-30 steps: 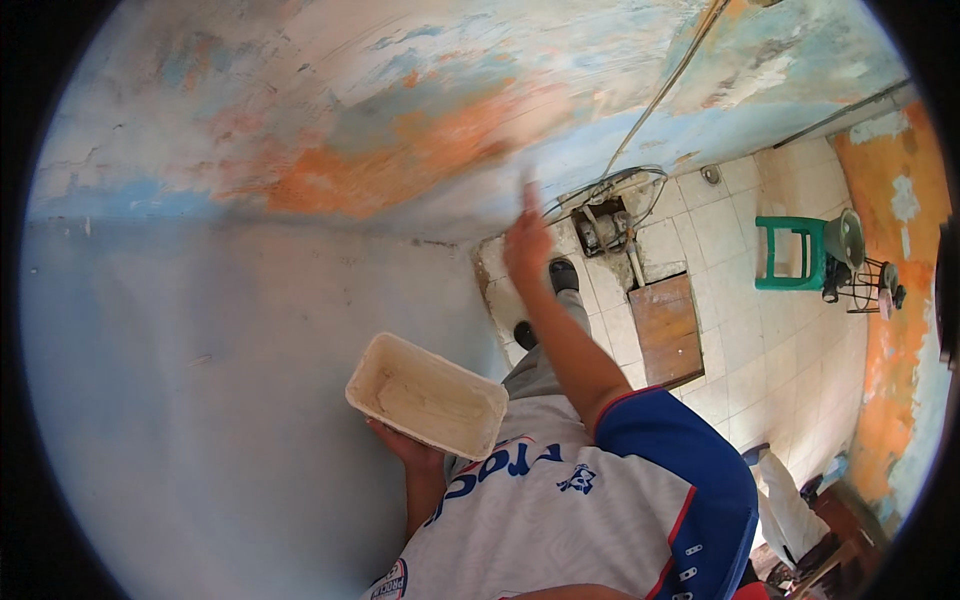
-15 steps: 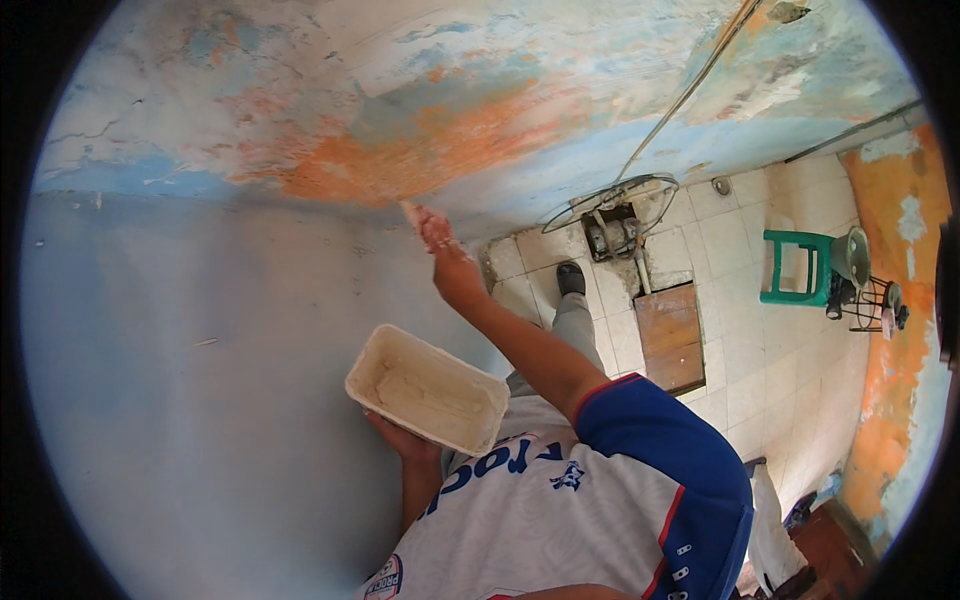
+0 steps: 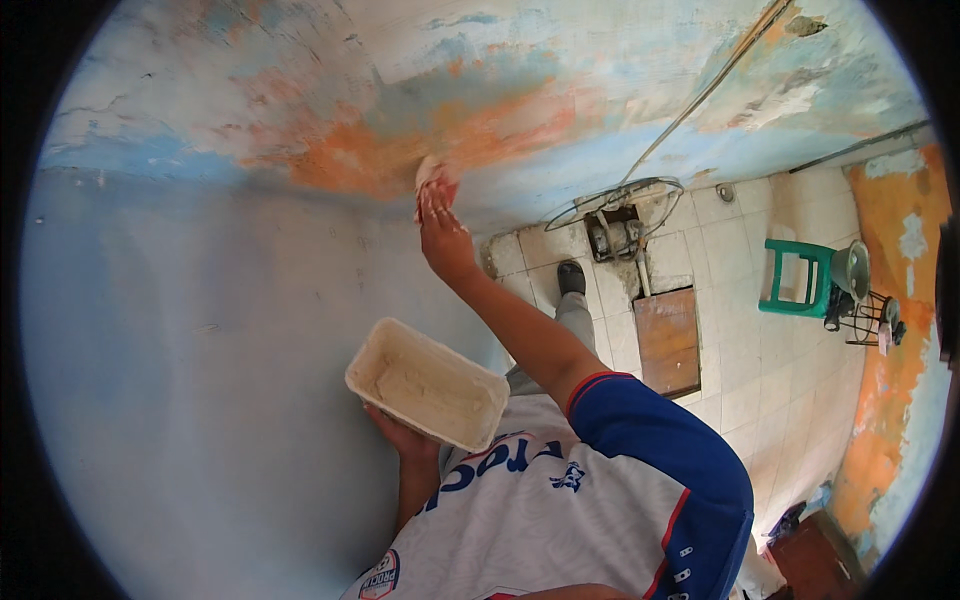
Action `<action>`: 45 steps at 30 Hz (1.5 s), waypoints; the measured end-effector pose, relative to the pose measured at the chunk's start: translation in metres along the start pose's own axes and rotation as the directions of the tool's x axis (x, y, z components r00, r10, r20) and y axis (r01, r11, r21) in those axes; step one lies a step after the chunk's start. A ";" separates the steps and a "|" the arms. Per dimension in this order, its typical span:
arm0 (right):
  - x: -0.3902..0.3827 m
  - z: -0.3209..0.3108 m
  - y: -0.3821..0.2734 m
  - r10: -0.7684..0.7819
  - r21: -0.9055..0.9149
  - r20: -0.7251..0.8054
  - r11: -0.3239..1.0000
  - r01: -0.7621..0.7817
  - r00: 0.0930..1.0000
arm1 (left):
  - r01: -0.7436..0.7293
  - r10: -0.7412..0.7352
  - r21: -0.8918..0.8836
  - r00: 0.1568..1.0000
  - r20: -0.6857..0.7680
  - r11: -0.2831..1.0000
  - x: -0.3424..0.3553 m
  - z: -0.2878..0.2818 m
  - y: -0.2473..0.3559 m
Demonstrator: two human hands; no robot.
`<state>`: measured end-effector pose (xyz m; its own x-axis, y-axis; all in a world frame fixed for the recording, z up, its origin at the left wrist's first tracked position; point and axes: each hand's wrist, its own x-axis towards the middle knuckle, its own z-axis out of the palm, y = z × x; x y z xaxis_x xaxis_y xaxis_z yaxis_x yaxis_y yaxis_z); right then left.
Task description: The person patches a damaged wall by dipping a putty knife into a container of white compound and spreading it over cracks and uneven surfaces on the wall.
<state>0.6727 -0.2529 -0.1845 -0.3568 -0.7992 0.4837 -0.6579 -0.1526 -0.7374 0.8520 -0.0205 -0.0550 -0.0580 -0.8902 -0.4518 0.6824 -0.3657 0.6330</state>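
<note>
My left hand [image 3: 405,434] supports a cream rectangular tub [image 3: 470,447] from below, near my chest. Pale, putty-like paste [image 3: 425,385] coats the inside of the tub, mostly along the bottom. My right arm reaches forward to the wall, and my right hand [image 3: 446,240] is closed round a flat putty spreader [image 3: 437,172], pale and reddish with smears on it. The spreader's far end meets the patchy wall [image 3: 380,150] by an orange area, or comes very close to it. White smears mark the fingers of my right hand; its grip partly hides the spreader.
On the tiled floor to the right, a motor-like pump [image 3: 615,236] sits in a recess beside a coiled cable [image 3: 665,190]. A brown panel [image 3: 668,342] lies nearby. A green plastic stool [image 3: 797,276] stands farther right by a metal bowl [image 3: 851,268].
My right hand has turned, with its fingers now pointing more straight up the wall. The spreader has shifted up and a little right. The tub stays almost where it was.
</note>
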 end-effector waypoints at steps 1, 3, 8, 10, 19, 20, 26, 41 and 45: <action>-0.013 0.000 -0.002 -0.014 0.058 0.076 0.998 0.010 0.997 | -0.003 0.004 0.028 0.999 -0.044 1.000 0.000 -0.001 0.000; -0.006 -0.046 -0.033 0.121 0.243 0.117 0.959 -0.147 0.986 | -0.030 0.033 0.034 0.996 -0.081 0.999 -0.003 -0.014 -0.005; 0.052 -0.128 -0.013 0.217 0.164 -0.542 0.975 -0.151 0.812 | -0.071 0.076 0.065 0.994 -0.076 0.995 -0.008 -0.011 -0.011; 0.064 -0.100 0.011 0.151 -0.048 -0.420 0.981 -0.188 0.895 | -0.055 0.056 0.032 0.997 -0.051 0.998 -0.006 -0.018 -0.012; -0.012 -0.020 -0.031 -0.039 0.031 0.092 0.999 0.036 0.995 | -0.021 0.021 0.012 1.000 0.001 1.000 -0.010 -0.007 -0.010; -0.010 -0.045 -0.044 0.068 0.085 0.130 0.993 -0.079 0.989 | -0.033 0.033 -0.002 0.999 0.014 0.999 -0.010 -0.009 -0.009; 0.077 -0.133 -0.010 0.174 0.054 -0.567 0.983 -0.174 0.805 | -0.055 0.055 -0.003 0.998 -0.018 0.998 -0.013 -0.014 -0.013; 0.005 -0.115 -0.012 0.211 0.037 -0.298 0.977 -0.209 0.931 | -0.106 0.107 0.050 0.994 0.000 0.993 -0.014 -0.016 -0.013; 0.086 -0.145 0.029 0.144 -0.052 -0.623 0.973 -0.224 0.769 | -0.056 0.056 -0.001 0.998 0.006 0.998 -0.017 -0.025 -0.017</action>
<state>0.5270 -0.2421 -0.0960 -0.7822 -0.2738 0.5597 -0.5948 0.0607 -0.8016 0.8600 0.0079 -0.0733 -0.0242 -0.9112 -0.4113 0.6853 -0.3147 0.6568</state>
